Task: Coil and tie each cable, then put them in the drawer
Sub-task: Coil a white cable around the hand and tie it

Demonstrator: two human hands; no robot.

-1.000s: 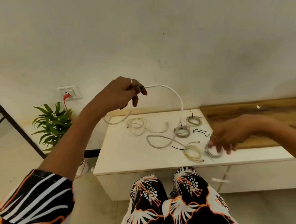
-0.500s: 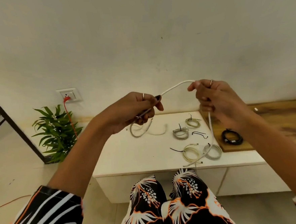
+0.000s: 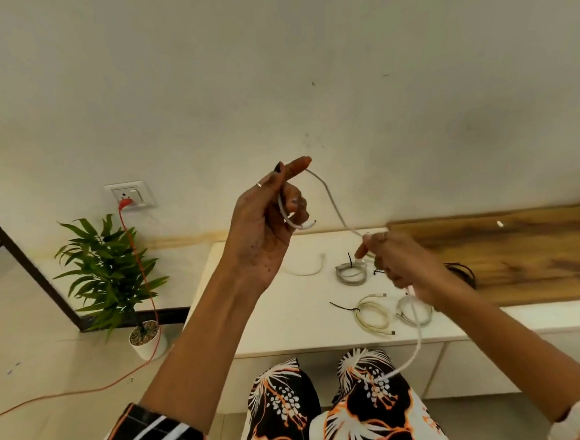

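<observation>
Raised near the middle of the frame, the person's left hand (image 3: 268, 218) pinches a thin white cable (image 3: 332, 203) between thumb and forefinger, with the cable's short plug end curling under the bent lower fingers. At the far left, a green potted plant (image 3: 110, 277) stands on the floor below a white wall socket (image 3: 129, 195) that carries a red plug and an orange cord (image 3: 140, 264). From the left hand the white cable arcs down and to the right into the right hand (image 3: 398, 263), whose fingers are curled round it; below that hand the cable hangs past the front edge of the low white cabinet top (image 3: 271, 317) and ends over the patterned lap. On the cabinet top lie a loose white cable piece (image 3: 306, 270), a grey coil tied with a black tie (image 3: 351, 272), a cream coil with a black tie (image 3: 374, 317) near the front edge, and just beside it a grey coil (image 3: 412, 311) partly crossed by the hanging cable. Right of the hand a black coil (image 3: 463, 271) rests on the brown wooden panel (image 3: 524, 255).
</observation>
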